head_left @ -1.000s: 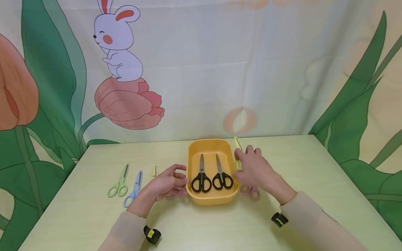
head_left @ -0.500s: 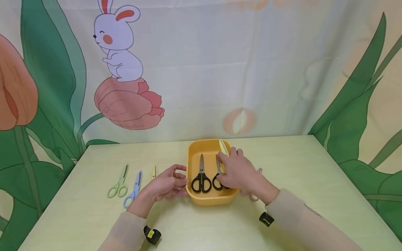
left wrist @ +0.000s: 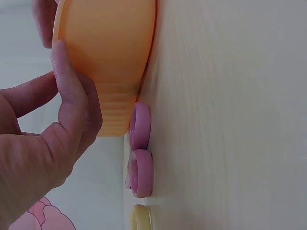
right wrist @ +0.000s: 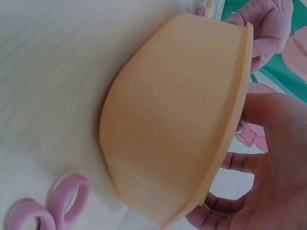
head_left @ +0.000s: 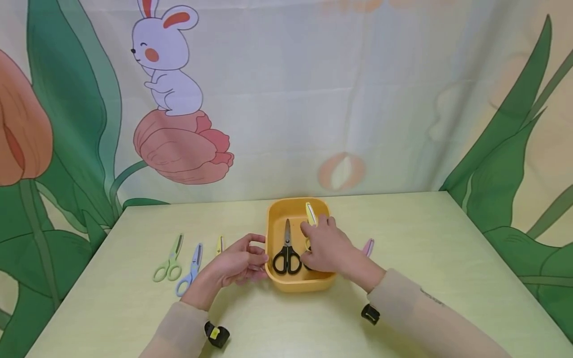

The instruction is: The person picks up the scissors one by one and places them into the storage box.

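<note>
A yellow-orange tray (head_left: 300, 287) stands on the table, with black-handled scissors (head_left: 287, 259) lying in its left half. My right hand (head_left: 329, 248) is over the tray's right half and holds yellow scissors (head_left: 311, 214), blade pointing away from me. Beneath that hand, a second black pair is mostly covered. My left hand (head_left: 237, 261) grips the tray's left rim; its thumb lies on the rim in the left wrist view. Pink scissors (left wrist: 140, 172) lie beside the tray near my left hand. Other pink scissors (right wrist: 69, 201) lie to the right of the tray.
On the left of the table lie green scissors (head_left: 169, 266), blue scissors (head_left: 192, 271) and another yellow pair (head_left: 220, 244), partly hidden by my left hand. A printed cloth (head_left: 286, 99) hangs behind the table's back edge.
My right hand has carried the yellow scissors leftward from beside the tray to inside its right half, over the second black pair. The left hand has kept its place on the rim.
</note>
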{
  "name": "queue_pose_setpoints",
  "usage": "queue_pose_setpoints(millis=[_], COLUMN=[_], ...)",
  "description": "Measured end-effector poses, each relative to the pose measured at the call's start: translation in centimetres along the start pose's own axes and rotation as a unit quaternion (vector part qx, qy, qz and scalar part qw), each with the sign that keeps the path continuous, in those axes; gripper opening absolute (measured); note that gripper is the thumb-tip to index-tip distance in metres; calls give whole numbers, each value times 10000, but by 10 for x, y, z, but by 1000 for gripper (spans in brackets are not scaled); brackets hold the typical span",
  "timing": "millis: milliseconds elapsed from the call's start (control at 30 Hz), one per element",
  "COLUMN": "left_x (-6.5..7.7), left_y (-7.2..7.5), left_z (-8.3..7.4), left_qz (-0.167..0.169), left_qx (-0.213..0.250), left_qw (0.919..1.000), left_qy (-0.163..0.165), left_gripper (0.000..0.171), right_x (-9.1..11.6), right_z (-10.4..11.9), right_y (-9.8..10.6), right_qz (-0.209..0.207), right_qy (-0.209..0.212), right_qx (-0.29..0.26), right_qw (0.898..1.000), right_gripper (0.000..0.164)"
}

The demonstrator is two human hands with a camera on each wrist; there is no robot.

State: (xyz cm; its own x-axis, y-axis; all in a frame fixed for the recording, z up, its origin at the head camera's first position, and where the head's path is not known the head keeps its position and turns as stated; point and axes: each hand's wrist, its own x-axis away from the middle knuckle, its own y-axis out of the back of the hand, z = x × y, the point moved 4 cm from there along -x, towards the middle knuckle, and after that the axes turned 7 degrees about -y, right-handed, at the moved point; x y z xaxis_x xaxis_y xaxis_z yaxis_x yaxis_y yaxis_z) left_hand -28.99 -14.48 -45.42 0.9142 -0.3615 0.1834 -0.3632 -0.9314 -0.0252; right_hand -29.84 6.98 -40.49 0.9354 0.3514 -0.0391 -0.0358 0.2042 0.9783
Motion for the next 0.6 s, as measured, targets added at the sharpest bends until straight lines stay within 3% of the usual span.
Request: queue_pose_setpoints(millis=[300, 600], left_x=[0, -1], left_y=[2, 0], left_z=[1, 1], left_qz=[-36, 0], left_qx=[0, 30], left_qw=[10000, 10000], left_qy=[54, 15], left_gripper=[54, 54], right_x=[-4, -3], right_z=[9, 10], right_y=[-12, -22], right_qz=[318, 556], right_qy=[-24, -46], right_qx=[232, 591], right_qw=[9992, 9967], right_gripper=[49, 44])
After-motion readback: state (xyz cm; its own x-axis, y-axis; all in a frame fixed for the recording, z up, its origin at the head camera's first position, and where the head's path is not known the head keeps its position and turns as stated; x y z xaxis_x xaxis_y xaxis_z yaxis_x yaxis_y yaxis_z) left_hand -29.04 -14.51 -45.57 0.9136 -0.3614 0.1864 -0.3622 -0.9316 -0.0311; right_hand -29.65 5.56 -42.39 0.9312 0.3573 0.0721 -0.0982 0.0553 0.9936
